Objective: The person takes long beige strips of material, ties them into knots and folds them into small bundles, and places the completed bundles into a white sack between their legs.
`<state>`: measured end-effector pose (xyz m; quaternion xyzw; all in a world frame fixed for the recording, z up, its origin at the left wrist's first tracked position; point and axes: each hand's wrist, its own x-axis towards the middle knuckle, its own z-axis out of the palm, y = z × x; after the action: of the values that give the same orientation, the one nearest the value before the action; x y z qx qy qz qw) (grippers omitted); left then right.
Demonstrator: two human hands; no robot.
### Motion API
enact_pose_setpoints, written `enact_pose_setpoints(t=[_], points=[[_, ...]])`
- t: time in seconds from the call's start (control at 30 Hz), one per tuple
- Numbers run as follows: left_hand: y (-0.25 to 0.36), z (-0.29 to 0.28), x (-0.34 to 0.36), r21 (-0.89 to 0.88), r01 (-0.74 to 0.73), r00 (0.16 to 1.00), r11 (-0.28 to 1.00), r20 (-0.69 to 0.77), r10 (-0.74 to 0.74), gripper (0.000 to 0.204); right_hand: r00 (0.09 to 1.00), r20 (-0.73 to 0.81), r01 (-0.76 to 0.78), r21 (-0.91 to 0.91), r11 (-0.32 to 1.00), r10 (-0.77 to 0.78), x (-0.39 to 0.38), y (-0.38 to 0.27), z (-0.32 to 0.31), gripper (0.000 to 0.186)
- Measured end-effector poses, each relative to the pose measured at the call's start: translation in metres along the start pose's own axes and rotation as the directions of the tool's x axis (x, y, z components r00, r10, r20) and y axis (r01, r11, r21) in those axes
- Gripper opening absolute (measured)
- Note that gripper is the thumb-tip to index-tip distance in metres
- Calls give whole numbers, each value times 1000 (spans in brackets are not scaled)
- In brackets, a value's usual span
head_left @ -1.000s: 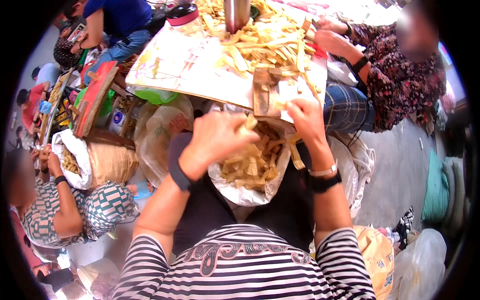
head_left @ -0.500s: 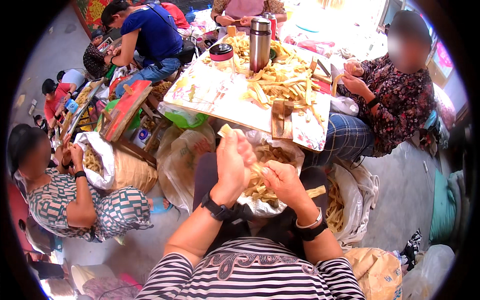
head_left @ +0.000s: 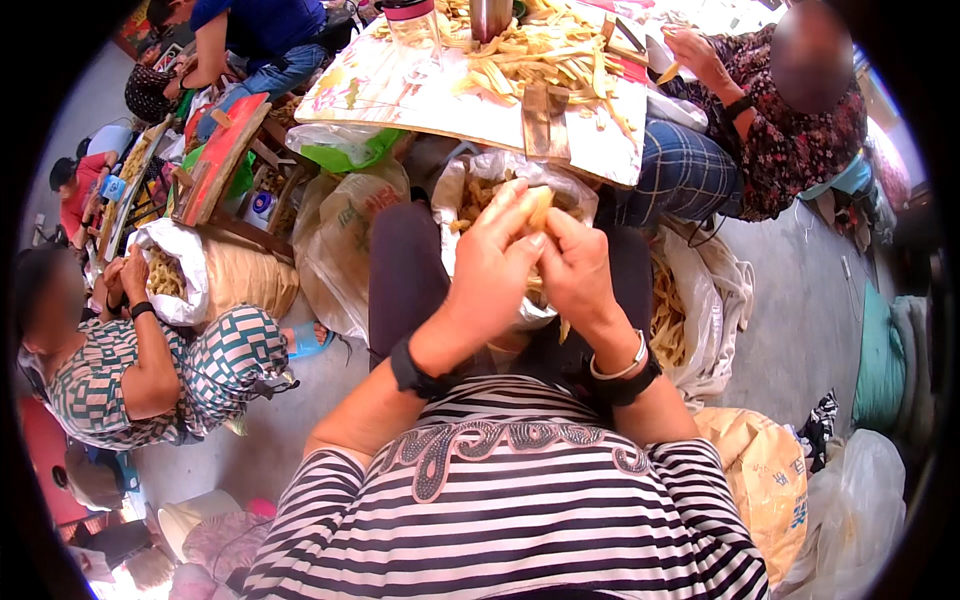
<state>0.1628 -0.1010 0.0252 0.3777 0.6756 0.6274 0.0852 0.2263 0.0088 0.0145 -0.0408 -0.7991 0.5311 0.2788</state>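
Over a white sack (head_left: 570, 185) of pale yellow strips between my knees, both hands meet. My left hand (head_left: 490, 270) has its fingers closed around a pale yellow strip (head_left: 541, 205), whose broad end shows between the fingertips. Pressed against it, my right hand (head_left: 582, 268) pinches the same strip; a thin end hangs below this hand. The exact kind of strip cannot be told. Just beyond my hands, at the table's near edge, is a brown wooden block (head_left: 545, 120).
The table (head_left: 430, 105) ahead bears heaped strips (head_left: 550, 65), a lidded jar (head_left: 412, 30) and a metal flask (head_left: 490, 20). Co-workers (head_left: 790, 150) sit right and left. An open sack (head_left: 715, 290) and brown paper sack (head_left: 755, 470) stand right; a red-topped wooden bench (head_left: 225, 150) stands left.
My view has tipped down toward my lap. My hands have drawn together, and the strip stretched between them earlier is now bunched at the fingertips.
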Motion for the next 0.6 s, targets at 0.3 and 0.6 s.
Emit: enact_pose_setpoints(t=[0.3,0.6], points=[[8,-10,8,360,-284,959,889,105,263,14,660,708,-741,669,62,252,-3,20,-22,19],[-1,-5,7,341,-69,994,937,101,36,9,857,328,-510,420,751,398,-7,2,-31,19]])
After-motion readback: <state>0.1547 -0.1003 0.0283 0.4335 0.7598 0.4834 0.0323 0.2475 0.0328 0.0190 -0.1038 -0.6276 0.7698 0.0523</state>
